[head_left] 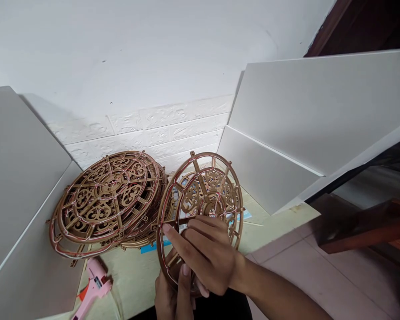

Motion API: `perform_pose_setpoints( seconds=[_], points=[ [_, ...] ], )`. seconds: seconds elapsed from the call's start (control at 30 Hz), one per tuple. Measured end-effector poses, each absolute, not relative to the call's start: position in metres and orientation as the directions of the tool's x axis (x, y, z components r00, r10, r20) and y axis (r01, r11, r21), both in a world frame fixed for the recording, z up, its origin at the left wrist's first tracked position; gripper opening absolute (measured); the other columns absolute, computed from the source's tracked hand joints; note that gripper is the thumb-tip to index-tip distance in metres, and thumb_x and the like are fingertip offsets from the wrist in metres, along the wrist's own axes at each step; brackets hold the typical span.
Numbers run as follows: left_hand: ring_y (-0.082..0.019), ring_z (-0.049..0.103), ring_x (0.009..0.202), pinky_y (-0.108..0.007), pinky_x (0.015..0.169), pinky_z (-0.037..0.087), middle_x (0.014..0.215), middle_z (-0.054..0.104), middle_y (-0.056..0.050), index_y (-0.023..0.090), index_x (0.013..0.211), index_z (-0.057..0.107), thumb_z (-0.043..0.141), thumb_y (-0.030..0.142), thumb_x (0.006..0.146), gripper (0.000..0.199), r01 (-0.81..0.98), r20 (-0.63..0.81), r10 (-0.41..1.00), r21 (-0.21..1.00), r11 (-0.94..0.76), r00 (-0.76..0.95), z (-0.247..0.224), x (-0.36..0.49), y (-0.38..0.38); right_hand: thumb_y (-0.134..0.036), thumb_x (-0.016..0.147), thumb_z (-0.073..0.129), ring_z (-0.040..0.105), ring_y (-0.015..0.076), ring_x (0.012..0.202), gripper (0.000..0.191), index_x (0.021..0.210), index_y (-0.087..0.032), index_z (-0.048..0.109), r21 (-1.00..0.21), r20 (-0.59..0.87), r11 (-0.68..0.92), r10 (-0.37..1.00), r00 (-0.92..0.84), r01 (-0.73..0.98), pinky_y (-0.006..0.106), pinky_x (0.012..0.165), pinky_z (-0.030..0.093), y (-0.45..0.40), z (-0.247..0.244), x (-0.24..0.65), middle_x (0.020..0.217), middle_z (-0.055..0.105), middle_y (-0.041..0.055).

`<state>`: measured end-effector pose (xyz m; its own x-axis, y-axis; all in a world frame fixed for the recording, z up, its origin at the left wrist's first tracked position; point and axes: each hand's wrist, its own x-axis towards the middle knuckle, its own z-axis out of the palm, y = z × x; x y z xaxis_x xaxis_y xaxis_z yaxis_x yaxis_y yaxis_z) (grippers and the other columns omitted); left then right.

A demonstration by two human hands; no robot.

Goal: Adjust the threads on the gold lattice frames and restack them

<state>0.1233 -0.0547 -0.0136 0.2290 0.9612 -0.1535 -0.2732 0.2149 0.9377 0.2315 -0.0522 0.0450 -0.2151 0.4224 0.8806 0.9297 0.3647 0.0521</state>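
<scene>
A round bronze-coloured openwork frame (200, 175) is tilted up in front of me, with thin red and white wires running along its rim and spokes. My left hand (175, 291) grips its lower edge from below, the thumb showing on the near side. Over the lower middle of the frame lies my right hand (210, 253), its index fingertip pressed against the left rim beside the wire and the other fingers bent. The palm hides part of the spokes. Just to the left, a stack of similar wired frames (108, 186) leans unevenly.
A pink hot glue gun (95, 284) with an orange trigger lies on the pale tabletop (133, 271). More openwork pieces and blue-white paper (245, 214) show behind the held frame. White panels (280, 120) flank both sides, with a white wall behind. Brown wooden furniture (363, 231) stands right.
</scene>
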Motion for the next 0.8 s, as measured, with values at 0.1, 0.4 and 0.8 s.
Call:
perform_pose_setpoints(
  seconds=[0.1, 0.4, 0.8],
  points=[
    [-0.006, 0.040, 0.029, -0.014, 0.033, 0.031, 0.042, 0.059, 0.003, 0.019, 0.090, 0.073, 0.073, 0.060, 0.067, 0.047, -0.276, -0.124, 0.966, 0.943, 0.186, 0.226, -0.015, 0.124, -0.057, -0.010, 0.095, 0.025, 0.041, 0.0148, 0.045, 0.033, 0.104, 0.000, 0.055, 0.078, 0.889, 0.362, 0.397, -0.230, 0.929, 0.029, 0.042, 0.029, -0.049, 0.043, 0.231, 0.049, 0.049, 0.0014],
    [-0.005, 0.037, 0.026, -0.012, 0.033, 0.026, 0.033, 0.051, 0.005, 0.018, 0.081, 0.066, 0.075, 0.063, 0.062, 0.050, -0.285, -0.212, 0.950, 0.918, 0.274, 0.231, -0.023, 0.127, -0.058, -0.013, 0.091, 0.043, 0.042, 0.0080, 0.046, 0.008, 0.088, -0.018, 0.049, -0.278, 0.863, 0.441, 0.505, 0.020, 0.854, 0.022, 0.048, 0.034, -0.051, 0.044, 0.235, 0.057, 0.052, -0.0054],
    [-0.008, 0.036, 0.026, -0.016, 0.033, 0.024, 0.034, 0.052, 0.004, 0.017, 0.091, 0.065, 0.070, 0.062, 0.068, 0.050, -0.221, -0.182, 0.953, 0.946, 0.237, 0.243, -0.029, 0.127, -0.056, -0.021, 0.095, 0.049, 0.040, 0.0060, 0.044, 0.006, 0.099, -0.017, 0.052, -0.324, 0.774, 0.380, 0.633, 0.011, 0.867, 0.021, 0.047, 0.030, -0.055, 0.043, 0.247, 0.057, 0.051, -0.0082]
  ],
)
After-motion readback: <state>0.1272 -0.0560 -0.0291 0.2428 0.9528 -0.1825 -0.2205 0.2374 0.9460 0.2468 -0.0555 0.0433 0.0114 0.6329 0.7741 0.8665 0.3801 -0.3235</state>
